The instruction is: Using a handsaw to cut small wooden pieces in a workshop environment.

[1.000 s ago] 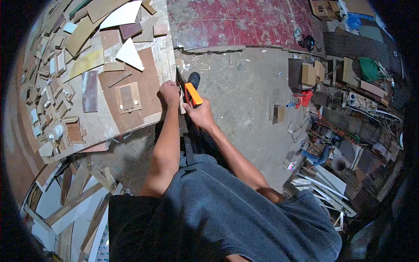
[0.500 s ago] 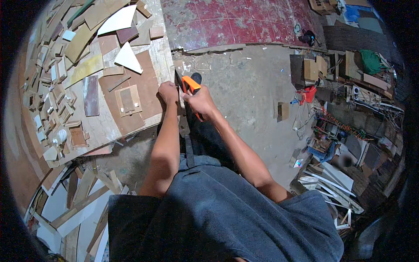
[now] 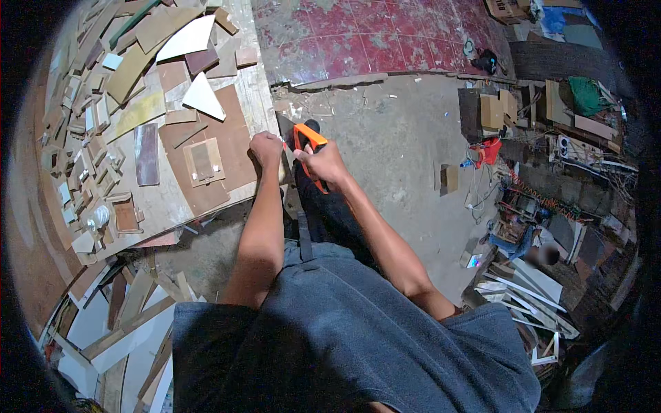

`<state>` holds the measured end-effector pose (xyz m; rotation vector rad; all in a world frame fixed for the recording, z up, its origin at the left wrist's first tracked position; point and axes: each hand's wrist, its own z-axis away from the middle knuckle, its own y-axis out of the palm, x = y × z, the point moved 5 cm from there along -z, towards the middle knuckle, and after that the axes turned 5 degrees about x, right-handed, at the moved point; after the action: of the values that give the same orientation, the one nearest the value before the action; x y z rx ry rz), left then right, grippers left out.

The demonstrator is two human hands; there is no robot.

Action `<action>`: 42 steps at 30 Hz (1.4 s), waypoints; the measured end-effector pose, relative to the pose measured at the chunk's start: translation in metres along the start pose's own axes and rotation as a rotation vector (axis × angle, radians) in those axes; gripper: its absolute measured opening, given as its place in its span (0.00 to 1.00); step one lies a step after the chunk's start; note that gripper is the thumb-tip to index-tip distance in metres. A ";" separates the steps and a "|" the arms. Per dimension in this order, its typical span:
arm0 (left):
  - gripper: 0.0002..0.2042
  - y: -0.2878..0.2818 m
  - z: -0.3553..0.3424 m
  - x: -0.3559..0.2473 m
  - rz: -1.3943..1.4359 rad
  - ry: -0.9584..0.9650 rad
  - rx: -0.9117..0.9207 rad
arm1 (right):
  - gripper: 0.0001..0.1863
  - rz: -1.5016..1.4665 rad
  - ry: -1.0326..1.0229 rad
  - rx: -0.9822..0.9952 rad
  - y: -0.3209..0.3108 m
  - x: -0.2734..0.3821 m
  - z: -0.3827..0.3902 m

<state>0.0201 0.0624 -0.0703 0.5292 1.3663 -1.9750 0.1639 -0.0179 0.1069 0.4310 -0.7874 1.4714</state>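
Observation:
My right hand [image 3: 326, 164] is wrapped round the orange-and-black handle of a hand saw [image 3: 310, 135]. Its grey blade [image 3: 286, 128] points away from me, right beside the worktable's edge. At that same edge my left hand [image 3: 266, 147] is closed in a fist, just left of the saw. Whatever the left fingers grip, if anything, is hidden by the hand. Under and beside the left hand lies a flat brown board [image 3: 237, 171] on the pale wooden worktable [image 3: 253, 77]. A small framed wooden panel [image 3: 204, 162] lies on the board.
Wood offcuts crowd the table's left and far side, among them a white triangular piece [image 3: 204, 97] and a dark plank [image 3: 147, 154]. Long boards [image 3: 131, 327] lean below at the left. Cables and a red object [image 3: 489, 150] lie at the right, near white strips [image 3: 527, 299].
My right hand and the saw have shifted slightly to the right, and more of the blade shows beside the table edge. My left hand stays at the edge, still closed.

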 end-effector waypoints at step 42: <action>0.01 -0.001 -0.002 -0.016 0.057 -0.028 0.032 | 0.13 0.017 -0.007 -0.053 0.000 0.001 -0.028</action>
<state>0.0301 0.0691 -0.0598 0.5478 1.2912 -1.9538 0.1695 0.0023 0.0885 0.3907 -0.8358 1.4627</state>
